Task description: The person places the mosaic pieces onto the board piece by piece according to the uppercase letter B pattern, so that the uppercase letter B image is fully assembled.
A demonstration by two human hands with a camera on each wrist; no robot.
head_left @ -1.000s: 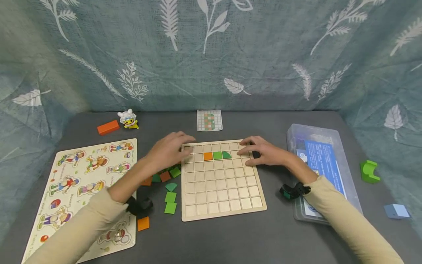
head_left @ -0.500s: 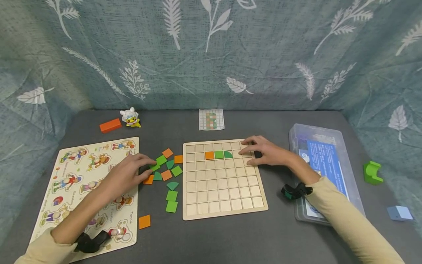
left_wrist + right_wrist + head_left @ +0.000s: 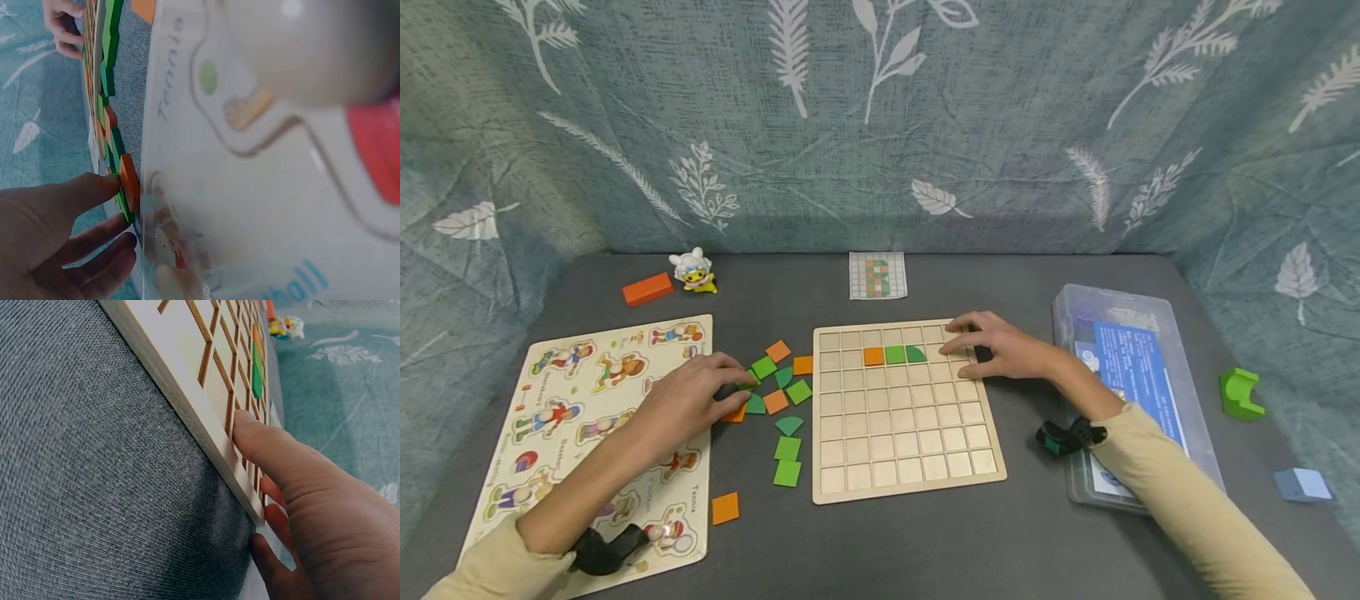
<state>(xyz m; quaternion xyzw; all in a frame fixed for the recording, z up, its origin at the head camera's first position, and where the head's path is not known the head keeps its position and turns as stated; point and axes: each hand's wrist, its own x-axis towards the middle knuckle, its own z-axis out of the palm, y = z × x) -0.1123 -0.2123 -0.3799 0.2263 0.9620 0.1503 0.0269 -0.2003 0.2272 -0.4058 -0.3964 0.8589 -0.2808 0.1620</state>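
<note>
In the head view my left hand (image 3: 688, 400) is at the left end of the loose tile pile, over the edge of the sports puzzle board (image 3: 580, 450). Its thumb and index finger pinch a green square tile (image 3: 125, 203) at opposite edges; an orange tile (image 3: 130, 181) lies right beside the thumb. My right hand (image 3: 1000, 346) rests on the upper right corner of the wooden grid board (image 3: 910, 492), fingers spread and thumb on the grid. In the grid sit an orange square (image 3: 874, 357), a green square (image 3: 895, 354) and a green quarter-circle (image 3: 915, 353).
Loose green and orange tiles (image 3: 787, 448) lie between the two boards. A small pattern card (image 3: 877, 276) lies behind the grid. At the back left are an orange block (image 3: 648, 289) and a figurine (image 3: 694, 271). A clear plastic box (image 3: 1195, 417) stands under the right forearm.
My left hand has moved left and nearer, from the grid board's upper left corner to the tile pile, where it stays over the last half second. The right hand keeps its place.
</note>
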